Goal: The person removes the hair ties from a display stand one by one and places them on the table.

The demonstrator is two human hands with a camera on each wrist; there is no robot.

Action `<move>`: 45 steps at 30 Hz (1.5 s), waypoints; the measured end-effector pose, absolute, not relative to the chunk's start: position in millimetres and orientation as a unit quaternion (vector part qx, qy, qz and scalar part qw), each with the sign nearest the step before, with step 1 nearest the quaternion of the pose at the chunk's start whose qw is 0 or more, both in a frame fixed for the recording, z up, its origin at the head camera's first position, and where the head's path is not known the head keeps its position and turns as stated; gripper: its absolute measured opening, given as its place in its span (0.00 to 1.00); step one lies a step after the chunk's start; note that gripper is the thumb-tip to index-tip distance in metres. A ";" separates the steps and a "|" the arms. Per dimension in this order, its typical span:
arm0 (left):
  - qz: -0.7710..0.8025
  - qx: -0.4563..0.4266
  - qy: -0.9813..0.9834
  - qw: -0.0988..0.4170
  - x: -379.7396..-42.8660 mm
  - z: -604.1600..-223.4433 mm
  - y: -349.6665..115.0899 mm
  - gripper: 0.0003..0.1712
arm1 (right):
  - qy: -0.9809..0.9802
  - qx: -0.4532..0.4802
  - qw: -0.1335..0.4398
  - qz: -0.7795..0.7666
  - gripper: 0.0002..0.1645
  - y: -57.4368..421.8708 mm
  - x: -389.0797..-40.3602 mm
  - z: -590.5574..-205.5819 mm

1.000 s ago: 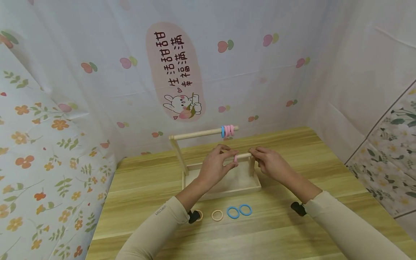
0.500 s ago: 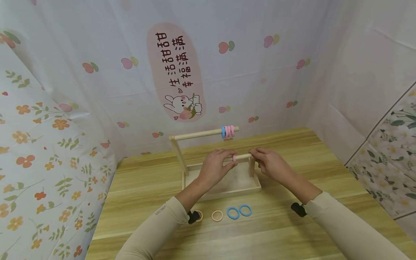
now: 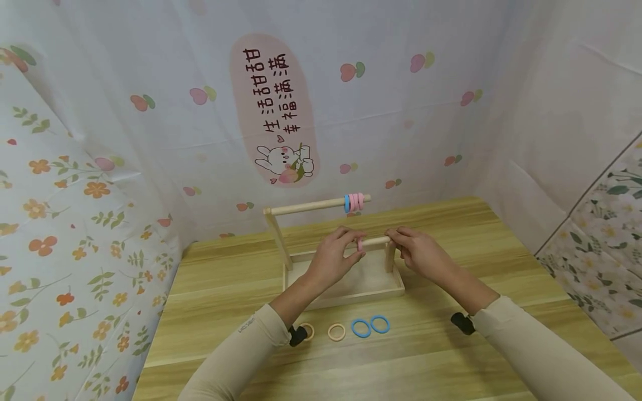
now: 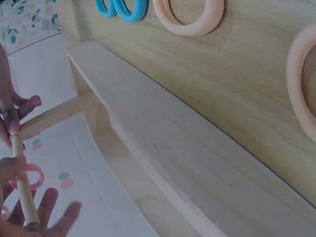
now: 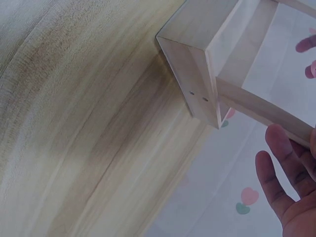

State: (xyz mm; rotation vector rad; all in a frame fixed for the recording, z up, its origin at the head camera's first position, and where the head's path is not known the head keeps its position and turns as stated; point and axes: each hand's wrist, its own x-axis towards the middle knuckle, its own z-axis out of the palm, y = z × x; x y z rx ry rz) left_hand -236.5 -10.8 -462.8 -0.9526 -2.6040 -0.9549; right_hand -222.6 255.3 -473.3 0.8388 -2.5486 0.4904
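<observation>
My left hand pinches a pink ring between thumb and fingers. The ring encircles the lower rod of a wooden stand, as the left wrist view also shows with the ring around the rod. My right hand grips the right end of that rod, where it meets the short post. In the right wrist view, the right hand's fingers curve near this post. Above and behind, the upper rod carries a blue ring and pink rings near its free end.
The stand's shallow tray sits on the wood-grain table. In front of it lie two blue rings and two pale peach rings, one partly covered by the left wrist's black camera. A printed curtain hangs behind.
My left hand has shifted the pink ring slightly left along the lower rod, away from the right hand. The right hand keeps its hold on the rod end.
</observation>
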 end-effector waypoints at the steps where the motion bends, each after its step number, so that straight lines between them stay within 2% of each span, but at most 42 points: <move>1: -0.327 -0.322 -0.883 0.100 -236.0 -462.7 -11.2 0.26 | -0.915 0.300 0.204 0.176 0.22 255.1 -222.3 -473.0; 9: -0.332 -0.315 -0.884 0.096 -235.0 -463.6 -15.9 0.26 | -0.917 0.294 0.199 0.184 0.20 253.2 -219.1 -470.3; 24: -0.355 -0.301 -0.878 0.108 -233.3 -465.1 -30.3 0.26 | -0.925 0.282 0.177 0.182 0.21 252.1 -218.5 -468.6; 40: -0.373 -0.290 -0.873 0.122 -231.1 -469.5 -47.6 0.26 | -0.913 0.298 0.206 0.189 0.21 252.4 -218.5 -470.4; 45: -0.385 -0.284 -0.870 0.117 -230.9 -469.3 -51.7 0.26 | -0.920 0.290 0.189 0.183 0.21 254.4 -219.7 -470.0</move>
